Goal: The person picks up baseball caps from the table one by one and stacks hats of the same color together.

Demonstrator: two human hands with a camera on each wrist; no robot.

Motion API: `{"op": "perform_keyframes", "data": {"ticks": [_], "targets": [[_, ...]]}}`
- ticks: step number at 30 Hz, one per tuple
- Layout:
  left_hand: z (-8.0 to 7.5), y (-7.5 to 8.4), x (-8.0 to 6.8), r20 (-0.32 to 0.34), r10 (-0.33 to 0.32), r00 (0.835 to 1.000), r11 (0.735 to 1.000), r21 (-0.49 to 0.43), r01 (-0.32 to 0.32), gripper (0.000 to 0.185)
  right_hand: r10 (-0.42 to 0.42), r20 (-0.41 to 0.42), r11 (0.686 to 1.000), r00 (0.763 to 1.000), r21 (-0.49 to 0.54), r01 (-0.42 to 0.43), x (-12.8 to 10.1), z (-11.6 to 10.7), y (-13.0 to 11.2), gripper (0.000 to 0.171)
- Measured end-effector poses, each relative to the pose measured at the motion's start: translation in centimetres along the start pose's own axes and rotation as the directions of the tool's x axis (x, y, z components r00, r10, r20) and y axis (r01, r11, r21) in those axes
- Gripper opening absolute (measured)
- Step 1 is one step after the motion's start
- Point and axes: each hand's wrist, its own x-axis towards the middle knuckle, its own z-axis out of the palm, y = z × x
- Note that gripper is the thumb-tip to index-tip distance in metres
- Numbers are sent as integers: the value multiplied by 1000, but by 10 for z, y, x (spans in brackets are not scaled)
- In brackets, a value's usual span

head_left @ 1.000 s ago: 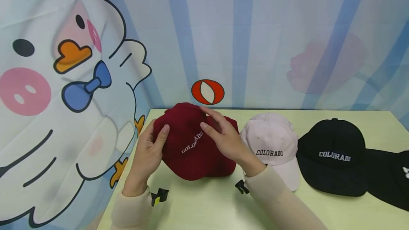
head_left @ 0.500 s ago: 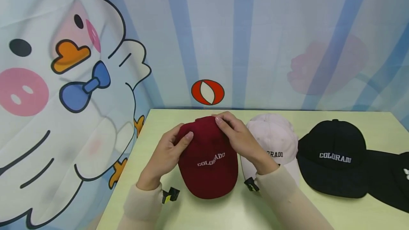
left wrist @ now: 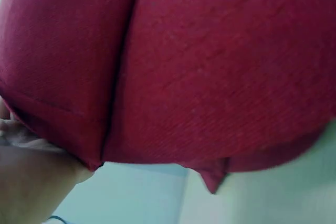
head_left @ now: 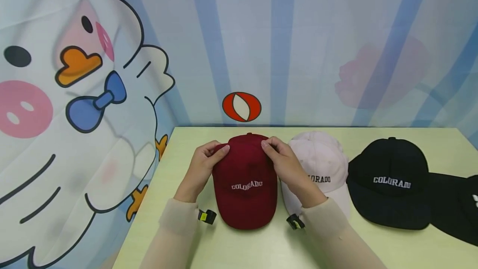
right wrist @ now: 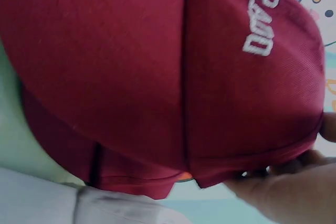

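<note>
A dark red baseball cap (head_left: 244,204) with white COLORADO lettering faces the front of the table, its brim toward me. My left hand (head_left: 201,167) pinches its left side, thumb on the outside of the crown. On the opposite side my right hand (head_left: 289,167) grips the crown's edge the same way. Behind it a second red cap (head_left: 249,138) shows only its top, mostly hidden. In the right wrist view the brim of that lower cap (right wrist: 58,140) peeks out beneath the held one, with a gap between them.
Right of the red caps stands a white COLORADO cap (head_left: 317,152), partly covered by my right forearm. Farther along are a black COLORADO cap (head_left: 392,206) and another black cap (head_left: 453,204) cut by the frame. A printed cloth (head_left: 313,53) hangs behind the table (head_left: 246,252).
The held cap has come right and down from the left, turning from tilted to straight, over the other red cap. Both hands have kept hold, shifting their grip slightly.
</note>
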Motion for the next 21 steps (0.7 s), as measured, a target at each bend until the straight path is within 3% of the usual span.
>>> {"op": "perform_keyframes", "data": {"ticks": [6,12,17,21], "targets": [[-1,-23,22,-31,-68,997,996,53,70,31,74,-118,996,990,-48,-80,5,3,11,26],[4,-41,33,-122,-60,991,985,156,79,33,112,-148,990,983,-63,-123,4,6,24,25],[11,-49,36,-202,-8,979,958,279,66,33,12,-145,980,989,-193,-40,-1,10,34,49],[15,-51,36,-277,12,961,924,371,95,33,-75,-115,923,991,-384,25,-9,18,35,61]]}}
